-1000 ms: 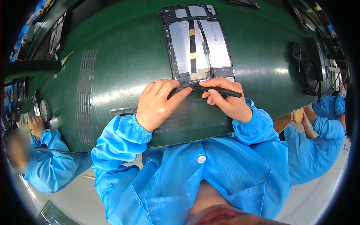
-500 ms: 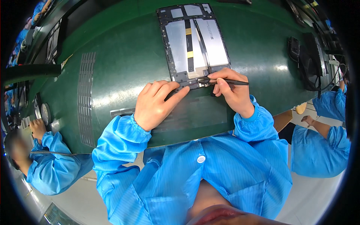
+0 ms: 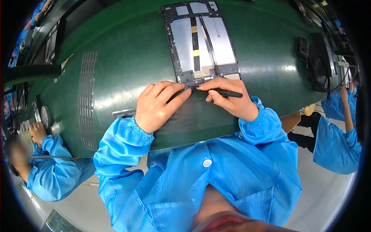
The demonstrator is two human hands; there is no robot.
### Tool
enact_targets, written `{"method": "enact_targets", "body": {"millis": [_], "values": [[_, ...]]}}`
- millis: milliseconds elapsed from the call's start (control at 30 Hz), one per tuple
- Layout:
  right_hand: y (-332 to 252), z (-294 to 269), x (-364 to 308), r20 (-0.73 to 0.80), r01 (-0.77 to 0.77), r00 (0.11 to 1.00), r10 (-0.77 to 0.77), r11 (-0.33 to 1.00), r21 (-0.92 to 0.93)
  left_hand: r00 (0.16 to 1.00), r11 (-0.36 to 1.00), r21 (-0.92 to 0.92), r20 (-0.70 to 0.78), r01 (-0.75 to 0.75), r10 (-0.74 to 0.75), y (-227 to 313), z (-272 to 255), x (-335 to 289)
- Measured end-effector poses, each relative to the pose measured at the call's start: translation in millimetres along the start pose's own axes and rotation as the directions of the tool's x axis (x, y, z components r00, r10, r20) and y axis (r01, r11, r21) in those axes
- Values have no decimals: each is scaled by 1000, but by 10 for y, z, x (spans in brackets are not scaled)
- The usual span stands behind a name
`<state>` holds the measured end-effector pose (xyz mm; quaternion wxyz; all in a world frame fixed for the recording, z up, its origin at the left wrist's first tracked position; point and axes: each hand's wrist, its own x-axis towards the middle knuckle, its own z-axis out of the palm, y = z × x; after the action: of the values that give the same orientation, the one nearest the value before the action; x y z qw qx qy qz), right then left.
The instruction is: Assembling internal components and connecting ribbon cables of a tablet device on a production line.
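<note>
An opened tablet (image 3: 224, 42) lies on the green table, its silvery inside, black frame and dark ribbon cable with yellow tape facing up. My left hand (image 3: 157, 106) holds its near left corner between thumb and fingers. In my right hand (image 3: 228, 98) is a pair of black tweezers (image 3: 230, 93), gripped like a pen and slanting left. Their tips meet the tablet's near edge close to my left thumb. Exactly what the tips touch is too small to make out.
A strip sheet (image 3: 88, 100) with rows of small dark pieces lies to the left. Under my wrists is a clear sheet (image 3: 193, 120). A black device with cables (image 3: 320, 62) stands at right. Co-workers in blue sit left (image 3: 62, 170) and right (image 3: 336, 145).
My right hand has shifted left and slightly down, bringing the tweezer tips toward my left thumb. The left hand has moved slightly left. The person at right has changed arm position.
</note>
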<state>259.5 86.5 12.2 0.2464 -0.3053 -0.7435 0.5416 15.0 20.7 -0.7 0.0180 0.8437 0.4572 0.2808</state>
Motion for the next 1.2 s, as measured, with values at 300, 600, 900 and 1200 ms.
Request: {"method": "enact_targets", "body": {"millis": [300,600,900,1200], "values": [[49,5,-509,-52,-303,934,352,863,404,976,983,-111,149,-144,160,208,17,-282],[26,7,-386,-45,-316,943,331,928,197,972,992,-88,208,-89,106,405,118,-332],[-9,163,-339,-203,-260,945,255,966,3,970,992,-81,216,-98,113,449,96,-321],[33,241,-339,-206,-259,944,258,966,26,969,993,-63,219,-101,112,438,104,-323]]}}
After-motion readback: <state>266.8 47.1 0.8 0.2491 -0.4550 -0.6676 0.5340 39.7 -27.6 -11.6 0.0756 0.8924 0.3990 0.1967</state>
